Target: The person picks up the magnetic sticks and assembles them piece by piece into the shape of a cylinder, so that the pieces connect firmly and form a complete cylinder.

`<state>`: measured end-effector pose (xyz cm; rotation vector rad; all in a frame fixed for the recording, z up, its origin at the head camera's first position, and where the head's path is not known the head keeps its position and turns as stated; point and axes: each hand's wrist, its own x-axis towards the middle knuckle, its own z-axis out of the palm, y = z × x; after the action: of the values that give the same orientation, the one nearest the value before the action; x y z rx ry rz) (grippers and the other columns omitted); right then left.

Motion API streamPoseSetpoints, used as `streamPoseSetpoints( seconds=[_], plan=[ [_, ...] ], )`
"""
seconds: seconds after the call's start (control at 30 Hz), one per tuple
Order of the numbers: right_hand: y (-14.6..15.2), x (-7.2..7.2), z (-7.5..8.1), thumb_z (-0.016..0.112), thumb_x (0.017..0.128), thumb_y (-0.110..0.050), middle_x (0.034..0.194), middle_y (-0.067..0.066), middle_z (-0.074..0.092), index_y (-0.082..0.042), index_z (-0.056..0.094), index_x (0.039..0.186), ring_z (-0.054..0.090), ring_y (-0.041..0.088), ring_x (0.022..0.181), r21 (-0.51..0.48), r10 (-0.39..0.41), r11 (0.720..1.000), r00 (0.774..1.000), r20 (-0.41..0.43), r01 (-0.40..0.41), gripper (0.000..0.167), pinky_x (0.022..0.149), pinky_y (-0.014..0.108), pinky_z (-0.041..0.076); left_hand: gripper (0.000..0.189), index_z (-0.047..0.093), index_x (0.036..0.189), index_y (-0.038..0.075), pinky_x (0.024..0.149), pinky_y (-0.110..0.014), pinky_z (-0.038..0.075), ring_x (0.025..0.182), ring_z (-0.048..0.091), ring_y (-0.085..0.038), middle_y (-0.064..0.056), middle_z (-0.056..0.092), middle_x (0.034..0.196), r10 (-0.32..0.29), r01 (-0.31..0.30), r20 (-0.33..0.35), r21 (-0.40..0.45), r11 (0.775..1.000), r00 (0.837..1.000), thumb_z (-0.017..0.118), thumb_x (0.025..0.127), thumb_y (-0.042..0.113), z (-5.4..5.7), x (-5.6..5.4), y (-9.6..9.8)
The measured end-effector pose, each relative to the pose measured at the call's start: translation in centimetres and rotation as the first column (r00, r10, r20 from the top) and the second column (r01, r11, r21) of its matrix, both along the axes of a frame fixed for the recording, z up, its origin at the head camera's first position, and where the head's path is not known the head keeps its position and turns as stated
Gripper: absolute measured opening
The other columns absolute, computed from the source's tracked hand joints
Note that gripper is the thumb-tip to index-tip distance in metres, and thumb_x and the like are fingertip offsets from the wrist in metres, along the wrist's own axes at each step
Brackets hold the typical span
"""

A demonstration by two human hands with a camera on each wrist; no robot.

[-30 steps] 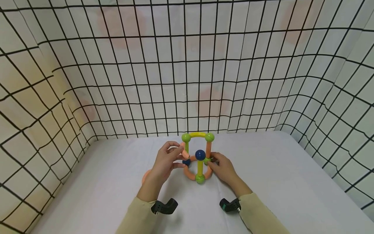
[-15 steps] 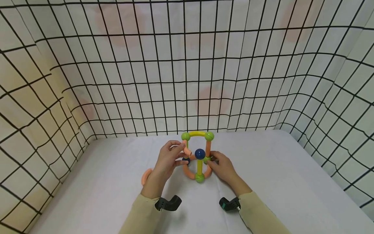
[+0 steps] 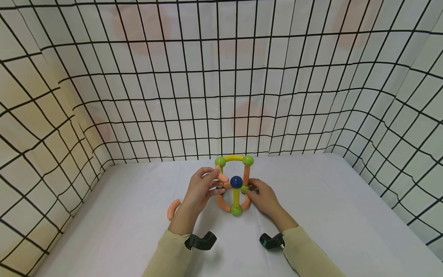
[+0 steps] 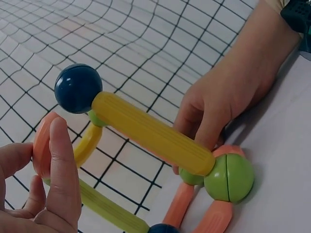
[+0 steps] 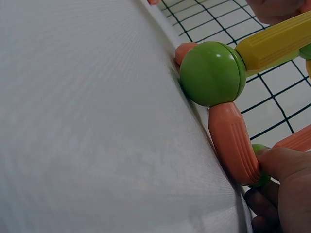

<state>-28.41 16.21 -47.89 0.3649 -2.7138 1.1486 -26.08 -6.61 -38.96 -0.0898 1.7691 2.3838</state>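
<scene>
Between thumb and fingers, my left hand (image 3: 200,191) pinches a short curved orange magnetic rod (image 3: 223,177), held in the air just left of the navy ball (image 3: 236,182). That ball tops an upright yellow rod (image 4: 153,133) rising from the front green ball (image 3: 236,210). My right hand (image 3: 263,197) grips the green ball (image 5: 260,180) at the base's right corner. Curved orange rods (image 5: 233,143) form the ring-shaped base. Behind, two uprights carry green balls (image 3: 247,161) joined by a curved yellow rod (image 3: 233,158). The left fingers partly hide the base's left navy ball (image 3: 220,189).
A loose curved orange rod (image 3: 173,209) lies on the white tabletop (image 3: 311,215), beside my left forearm. Black grid netting (image 3: 228,84) over white cloth stands behind the table and on both sides.
My left hand has shifted slightly right with the curved orange rod, bringing it closer to the navy ball, and the rod has tilted flatter. My right hand stays in place.
</scene>
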Motion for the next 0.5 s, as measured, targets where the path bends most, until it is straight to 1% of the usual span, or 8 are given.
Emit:
streamPoseSetpoints(
  seconds=[0.2, 0.5],
  plan=[
    [0.02, -0.11, -0.13, 0.068, 0.094, -0.022, 0.119, 0.007, 0.069, -0.01, 0.063, 0.129, 0.065, 0.023, 0.107, 0.004, -0.004, 1.0, 1.0, 0.002, 0.004, 0.037, 0.094, 0.044, 0.052, 0.027, 0.049, 0.115, 0.007, 0.066, -0.029, 0.061, 0.075, 0.068, -0.013, -0.002, 0.066, 0.089, -0.02, 0.019, 0.01, 0.023, 1.0, 1.0, 0.063, 0.099, 0.023, 0.01, 0.18, 0.07],
    [-0.05, -0.04, -0.09, 0.069, 0.094, -0.023, 0.118, 0.007, 0.069, -0.01, 0.063, 0.129, 0.064, 0.023, 0.107, 0.008, -0.013, 1.0, 1.0, 0.013, 0.013, 0.038, 0.094, 0.044, 0.052, 0.027, 0.05, 0.114, 0.006, 0.066, -0.03, 0.061, 0.075, 0.068, -0.013, -0.002, 0.065, 0.089, -0.02, 0.02, 0.009, 0.032, 0.999, 1.0, 0.063, 0.1, 0.025, -0.28, 0.12, 0.03]
  ],
)
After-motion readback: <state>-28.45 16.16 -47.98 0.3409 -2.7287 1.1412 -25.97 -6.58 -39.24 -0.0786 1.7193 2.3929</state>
